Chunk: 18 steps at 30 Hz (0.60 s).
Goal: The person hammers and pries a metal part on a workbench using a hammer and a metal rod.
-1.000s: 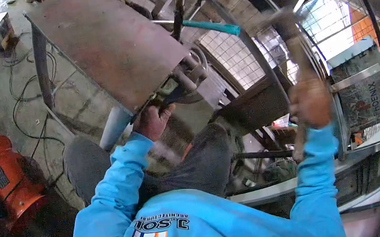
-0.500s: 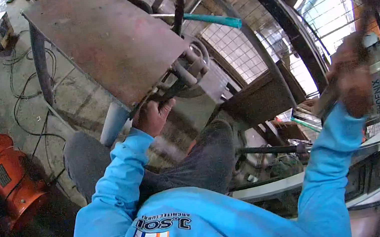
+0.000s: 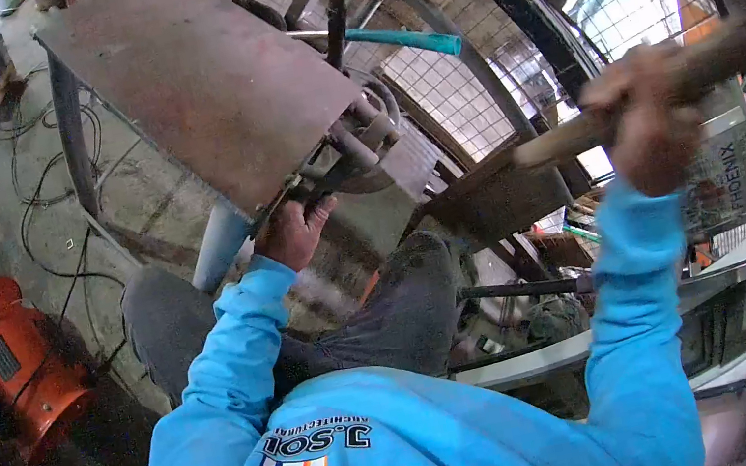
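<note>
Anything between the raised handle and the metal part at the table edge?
Nothing visible: open air between the wooden handle in the right hand and the metal part. The left hand grips that part below the table edge, near the path.

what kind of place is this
Likely a metalworking shop: a rusty steel table, wire mesh panels and cables on the floor. The right hand grips a wooden handle; the left hand holds a metal part at the table's edge.

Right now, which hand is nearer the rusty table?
Left. The left hand is at the near edge of the table, gripping a metal part there; the right hand is up and off to the right, apart from it, closed on a handle.
</note>
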Motion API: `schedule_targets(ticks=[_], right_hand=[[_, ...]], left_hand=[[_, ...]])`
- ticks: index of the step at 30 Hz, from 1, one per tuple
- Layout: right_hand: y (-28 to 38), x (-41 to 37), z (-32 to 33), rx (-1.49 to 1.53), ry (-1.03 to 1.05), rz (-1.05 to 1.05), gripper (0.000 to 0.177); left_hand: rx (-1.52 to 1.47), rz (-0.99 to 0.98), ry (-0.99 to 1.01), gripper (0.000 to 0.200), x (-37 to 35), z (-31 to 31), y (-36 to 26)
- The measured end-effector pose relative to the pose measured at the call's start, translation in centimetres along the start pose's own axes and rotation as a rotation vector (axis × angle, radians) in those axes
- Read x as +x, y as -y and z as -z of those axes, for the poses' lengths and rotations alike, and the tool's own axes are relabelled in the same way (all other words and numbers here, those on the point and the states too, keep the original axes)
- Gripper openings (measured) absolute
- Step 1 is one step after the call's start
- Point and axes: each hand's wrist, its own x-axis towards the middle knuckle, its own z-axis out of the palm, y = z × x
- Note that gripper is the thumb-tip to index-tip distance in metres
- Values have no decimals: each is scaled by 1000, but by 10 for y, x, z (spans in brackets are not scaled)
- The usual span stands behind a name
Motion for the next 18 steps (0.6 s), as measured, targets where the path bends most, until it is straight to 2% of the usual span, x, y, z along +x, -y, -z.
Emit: schedule_targets(ticks=[1, 3, 4, 6, 7, 8, 10, 11, 12, 13, 15, 17, 18], right_hand=[[-33, -11, -8, -83, 86, -21, 29], [-99, -43, -18, -457, 446, -174, 23], [-112, -52, -15, -642, 618, -270, 26], [-124, -20, 24, -612, 506, -157, 30], [-75, -16, 24, -581, 380, -316, 30], [-19, -2, 21, -539, 246, -462, 31], [-7, 9, 33, -149, 61, -265, 31], [-10, 4, 13, -5, -98, -156, 36], [-32, -12, 4, -316, -91, -49, 37], [-62, -29, -1, -560, 94, -114, 35], [-121, -61, -10, -1045, 520, -100, 44], [-107, -39, 7, -780, 439, -232, 43], [-80, -36, 10, -566, 368, -332, 39]], left_hand=[[-85, -178, -167, 37, 0, -3, 0], [-247, -535, -509, 37, -7, -6, 0], [-238, -490, -422, 39, -7, 0, 4], [-260, -385, -280, 42, 5, 3, 6], [-267, -310, -174, 44, -2, -6, 10], [-255, -364, -277, 45, -3, -9, 11], [-220, -492, -483, 47, -2, -10, 1], [-76, -337, -350, 48, -7, -4, 2], [-99, -317, -296, 47, -13, 2, -4], [-128, -297, -253, 45, -15, 8, -10], [-163, -357, -330, 45, -18, 10, -5], [-193, -529, -569, 46, -2, -7, 5], [-152, -403, -436, 45, 0, -13, 13]])
